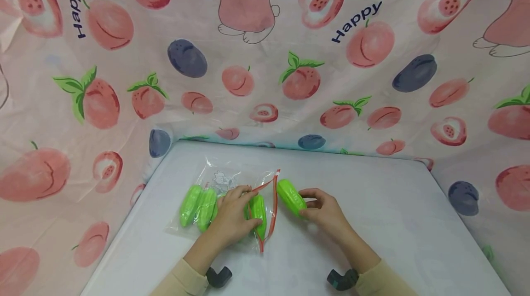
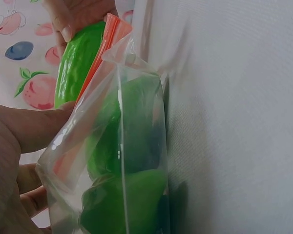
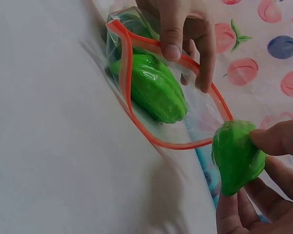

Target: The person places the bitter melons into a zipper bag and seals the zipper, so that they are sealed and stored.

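A clear zip bag (image 1: 174, 230) with a red-orange zip strip (image 1: 274, 204) lies on the table, its mouth spread apart toward the right. Several bright green, ridged toy vegetables (image 1: 190, 206) are inside it, one of them (image 3: 154, 90) just within the mouth. My left hand (image 1: 233, 215) holds the bag by its upper edge near the zip, thumb on the strip. In my right hand (image 1: 327, 215), thumb and fingers pinch another green toy vegetable (image 1: 291, 197) by one end. That piece is outside the bag, just right of the mouth; in the right wrist view its tip (image 3: 237, 153) points downward.
A white-covered table (image 1: 393, 222) lies beneath, with a fruit-print cloth (image 1: 248, 56) hanging behind and at both sides. Black curved pieces (image 1: 219, 277) sit at both wrists beside the beige sleeves.
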A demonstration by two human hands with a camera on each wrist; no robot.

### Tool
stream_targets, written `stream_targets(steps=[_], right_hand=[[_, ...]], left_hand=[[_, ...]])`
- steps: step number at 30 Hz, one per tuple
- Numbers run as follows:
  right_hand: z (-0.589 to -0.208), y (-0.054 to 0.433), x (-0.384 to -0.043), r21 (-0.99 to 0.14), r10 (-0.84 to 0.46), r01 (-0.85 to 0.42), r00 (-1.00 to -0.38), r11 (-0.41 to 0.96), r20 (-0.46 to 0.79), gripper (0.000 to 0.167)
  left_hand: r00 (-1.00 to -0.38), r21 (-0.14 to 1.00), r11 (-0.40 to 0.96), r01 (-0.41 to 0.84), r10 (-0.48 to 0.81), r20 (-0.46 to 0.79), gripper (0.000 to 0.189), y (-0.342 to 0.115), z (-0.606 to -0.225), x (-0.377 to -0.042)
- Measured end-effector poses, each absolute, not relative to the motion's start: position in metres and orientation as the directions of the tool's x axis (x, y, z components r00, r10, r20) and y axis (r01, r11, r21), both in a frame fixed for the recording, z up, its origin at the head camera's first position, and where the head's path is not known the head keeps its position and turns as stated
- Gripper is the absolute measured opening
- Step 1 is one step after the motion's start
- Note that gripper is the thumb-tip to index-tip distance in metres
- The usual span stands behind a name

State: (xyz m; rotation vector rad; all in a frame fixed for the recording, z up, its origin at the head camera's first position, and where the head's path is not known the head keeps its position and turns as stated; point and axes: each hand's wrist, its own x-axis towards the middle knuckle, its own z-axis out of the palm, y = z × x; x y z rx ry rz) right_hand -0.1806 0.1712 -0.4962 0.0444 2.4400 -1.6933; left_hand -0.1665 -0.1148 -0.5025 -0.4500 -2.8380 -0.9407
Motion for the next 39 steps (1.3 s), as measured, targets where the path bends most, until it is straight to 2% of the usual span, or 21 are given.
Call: stream_targets(steps=[11, 25, 33, 39], right_hand=[[-0.493, 0.157, -0.176, -0.919, -0.114, 0.119, -0.978, 0.375, -0.173, 0.048], [-0.501, 0.145, -0.189, -0.904, -0.106, 0.12, -0.978, 0.41, -0.178, 0.046], [-0.509, 0.143, -0.198, -0.928, -0.13, 0.138, -0.972, 0.346, -0.193, 0.044], [-0.519, 0.14, -0.204, -0.951, -0.156, 0.193, -0.96, 0.243, -0.235, 0.045]], left_hand=[[-0.95, 0.568, 0.761, 0.313, 0.245, 0.195, 0.078, -0.114, -0.503, -0.167], [-0.945, 0.575, 0.75, 0.328, 0.262, 0.197, 0.079, -0.114, -0.504, -0.167], [-0.944, 0.568, 0.754, 0.33, 0.266, 0.195, 0.079, -0.114, -0.504, -0.168], [-0.943, 0.566, 0.755, 0.332, 0.271, 0.193, 0.08, -0.114, -0.504, -0.167]])
